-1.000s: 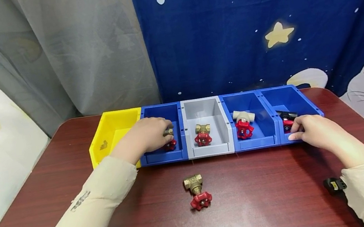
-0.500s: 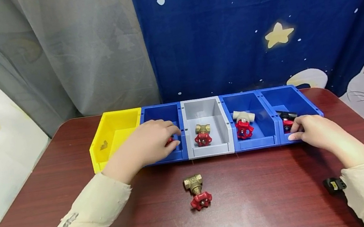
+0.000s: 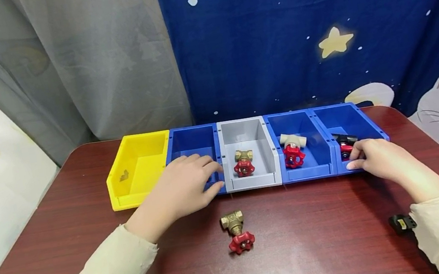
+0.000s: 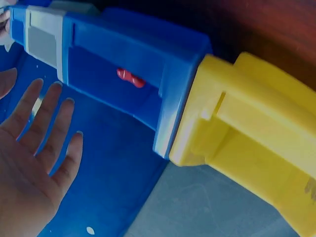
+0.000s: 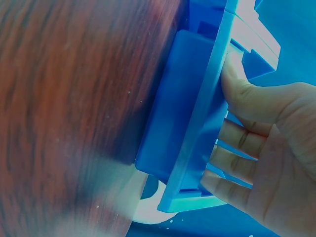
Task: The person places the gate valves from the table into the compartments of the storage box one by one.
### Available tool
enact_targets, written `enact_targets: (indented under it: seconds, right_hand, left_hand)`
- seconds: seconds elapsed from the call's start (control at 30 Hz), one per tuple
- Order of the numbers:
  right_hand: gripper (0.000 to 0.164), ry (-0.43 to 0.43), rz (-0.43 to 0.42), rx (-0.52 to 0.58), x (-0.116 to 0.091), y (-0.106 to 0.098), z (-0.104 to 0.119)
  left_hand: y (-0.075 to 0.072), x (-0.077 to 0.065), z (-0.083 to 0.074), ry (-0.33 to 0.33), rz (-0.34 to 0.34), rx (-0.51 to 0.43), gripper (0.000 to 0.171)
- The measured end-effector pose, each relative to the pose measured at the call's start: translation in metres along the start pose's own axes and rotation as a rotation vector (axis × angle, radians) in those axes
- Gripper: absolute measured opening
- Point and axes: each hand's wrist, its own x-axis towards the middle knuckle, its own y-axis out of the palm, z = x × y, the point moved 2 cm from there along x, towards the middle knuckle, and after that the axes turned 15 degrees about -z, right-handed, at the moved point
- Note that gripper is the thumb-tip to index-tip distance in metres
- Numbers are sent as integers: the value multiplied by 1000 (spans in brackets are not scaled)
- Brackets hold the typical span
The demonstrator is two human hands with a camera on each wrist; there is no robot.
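My left hand [image 3: 185, 183] hangs over the front of the left blue bin [image 3: 194, 133], its fingers spread and nothing between them. Inside that bin a red valve handwheel [image 4: 131, 78] shows in the left wrist view; the hand hides it in the head view. At the far right, my right hand [image 3: 382, 156] is at the front corner of the end blue bin [image 3: 339, 115]. Its thumb [image 5: 234, 74] touches the rim, while the wall hides the other fingertips. A black valve with a red handle [image 3: 346, 145] lies beside these fingers.
A brass gate valve [image 3: 236, 230] with a red handwheel lies on the table [image 3: 306, 248]. Another brass valve [image 3: 244, 162] sits in the grey bin [image 3: 250, 181]; a white valve [image 3: 293, 147] sits in the blue bin beside it. The yellow bin [image 3: 117, 186] ends the row.
My left hand has let go of the valve in the left blue bin and drawn back towards the front, its fingers opening. The right hand stays in place.
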Motion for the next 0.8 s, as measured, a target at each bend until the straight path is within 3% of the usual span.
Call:
enact_targets:
  seconds: [0.2, 0.47, 0.8]
  right_hand:
    - [18, 5, 2, -1, 0, 1, 0]
    - [19, 3, -1, 1, 0, 1, -1]
    - [19, 6, 2, 4, 0, 1, -1]
  left_hand:
    - [1, -10, -9, -48, -2, -31, 29]
    - [-3, -21, -30, -29, -48, -70, 29]
    - [-5, -28, -47, -45, -12, -104, 32]
